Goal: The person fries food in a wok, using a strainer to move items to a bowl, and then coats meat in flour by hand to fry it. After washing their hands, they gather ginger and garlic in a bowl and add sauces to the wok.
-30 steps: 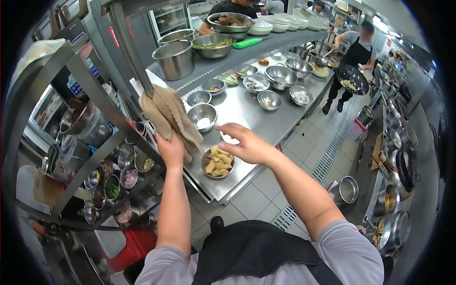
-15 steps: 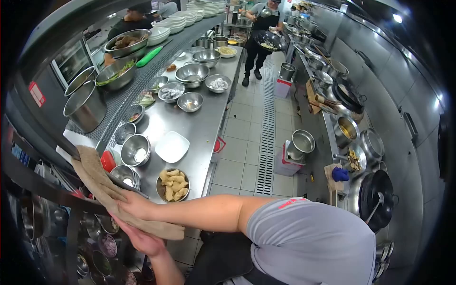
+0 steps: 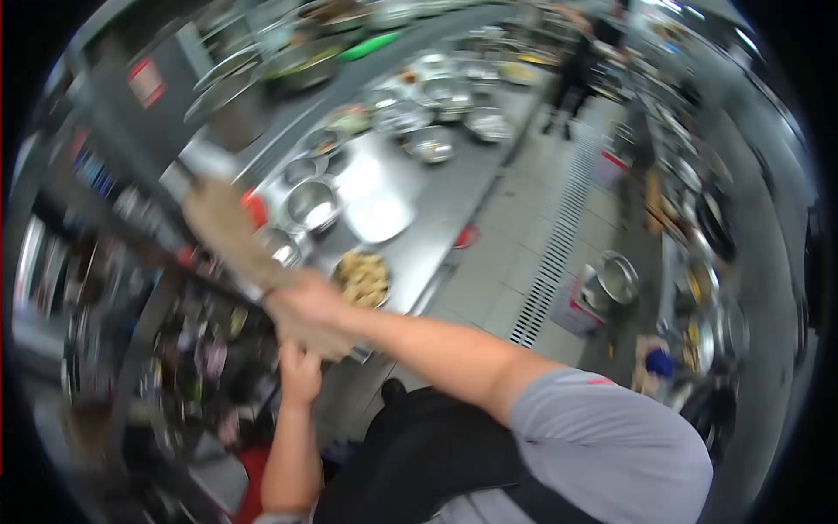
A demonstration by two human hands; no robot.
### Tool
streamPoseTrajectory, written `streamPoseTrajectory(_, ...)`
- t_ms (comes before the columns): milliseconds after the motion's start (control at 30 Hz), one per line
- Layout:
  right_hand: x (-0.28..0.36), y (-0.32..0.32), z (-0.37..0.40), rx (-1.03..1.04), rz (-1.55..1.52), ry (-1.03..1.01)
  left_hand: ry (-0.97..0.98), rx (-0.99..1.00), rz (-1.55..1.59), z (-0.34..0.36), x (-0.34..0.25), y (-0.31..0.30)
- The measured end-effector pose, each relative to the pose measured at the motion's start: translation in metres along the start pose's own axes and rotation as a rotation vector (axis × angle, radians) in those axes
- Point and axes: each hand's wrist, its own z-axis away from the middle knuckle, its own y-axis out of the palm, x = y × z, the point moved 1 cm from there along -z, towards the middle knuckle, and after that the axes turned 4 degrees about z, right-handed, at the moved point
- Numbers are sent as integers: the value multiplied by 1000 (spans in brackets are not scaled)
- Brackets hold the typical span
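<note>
A brown-beige cloth hangs in a long strip over the metal rail at the left edge of the counter. My right hand is closed around its lower stretch, with the arm reaching across from the right. Just below, my left hand has its fingers curled at the cloth's bottom end. Motion blur hides the exact finger positions. Close to my right hand stands a metal bowl of pale yellow pieces. Beyond it on the counter lies a white square plate.
Several metal bowls stand along the steel counter. A tiled aisle with a drain grate runs to the right. A person in dark clothing stands at the far end. Pans and pots line the right side.
The view has turned and tilted, so the counter appears farther right. My left hand has moved from flat under the cloth to a closed grip at its lower end. My right hand stays on it.
</note>
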Motion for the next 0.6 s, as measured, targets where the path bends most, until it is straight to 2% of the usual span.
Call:
streamPoseTrajectory(33,-8,2,5,-70,-79,-72,-157,-106,358,6,-3,2)
streamPoseTrajectory(67,8,-4,19,-47,210,-65,-266,-216,735,7,-5,5)
streamPoseTrajectory(133,-14,13,55,-157,618,-339,-222,-386,471,-9,-21,16)
streamPoseTrajectory(167,-11,15,65,-139,638,-396,-68,-422,498,-24,-19,20)
streamPoseTrajectory(200,-5,11,71,-136,663,-456,-56,-514,319,-35,-20,21)
streamPoseTrajectory(267,0,3,91,-46,690,-416,46,-562,168,-38,2,25)
streamPoseTrajectory(300,-19,-4,107,151,791,-251,-47,-654,29,-35,-7,28)
streamPoseTrajectory(333,-40,-13,126,346,893,-87,108,-681,-104,-37,-2,24)
streamPoseTrajectory(367,-48,-24,143,437,928,-131,39,-697,-285,-34,3,18)
streamPoseTrajectory(400,-55,-36,157,521,962,-176,117,-710,-282,-29,-14,22)
streamPoseTrajectory(467,-98,-64,166,131,819,-308,206,-757,-509,-14,3,29)
streamPoseTrajectory(533,-91,-93,146,-14,552,329,270,-637,-504,6,22,30)
streamPoseTrajectory(567,-100,-111,135,-13,551,421,119,-537,-434,22,22,28)
streamPoseTrajectory(600,-108,-124,123,-14,552,509,118,-552,-440,36,20,18)
